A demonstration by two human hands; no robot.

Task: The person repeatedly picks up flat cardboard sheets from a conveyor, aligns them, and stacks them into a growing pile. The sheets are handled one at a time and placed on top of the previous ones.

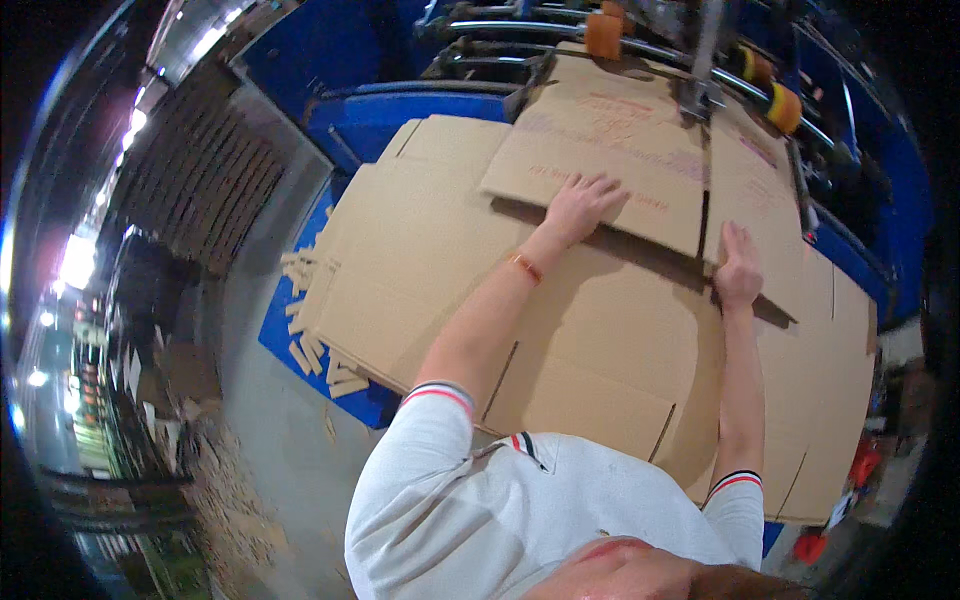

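Observation:
A flat printed cardboard box blank point(600, 120) is tilted up off the pile, its far end under the machine's rollers. On its near part lies my left hand point(585, 207), fingers stretched and spread over the top face. My right hand point(738, 268) grips the blank's near edge, just right of a dark slot, with its fingers together on top; its thumb is hard to see. Beneath is a broad pile of plain cardboard blanks point(420, 230) with cut slots and creases, partly shadowed by the raised one.
Ahead stands a blue machine point(410, 115) with metal bars and orange rollers point(603, 35). Cardboard offcuts point(310, 350) lie on a blue platform point(280, 335) at the pile's left. More scraps point(240, 500) litter the floor, and stacked brown sheets point(205, 170) stand at far left.

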